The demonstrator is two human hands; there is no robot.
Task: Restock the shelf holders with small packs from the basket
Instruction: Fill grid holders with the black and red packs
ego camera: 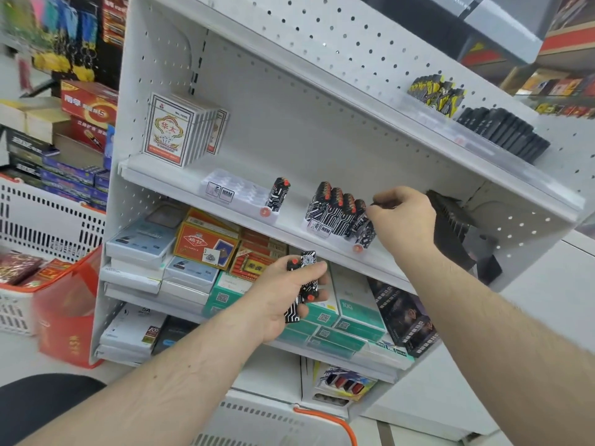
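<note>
Left grip point(283, 291) curled round bunch of small packs point(306, 284), held below shelf point(180, 185) edge. Right grip point(402, 217) pinching one pack point(378, 205), pack mostly hidden by fingers, just right of filled holder point(338, 214). Almost empty holder point(238, 194) further left, one pack upright. Basket point(322, 416) below both grips.
</note>
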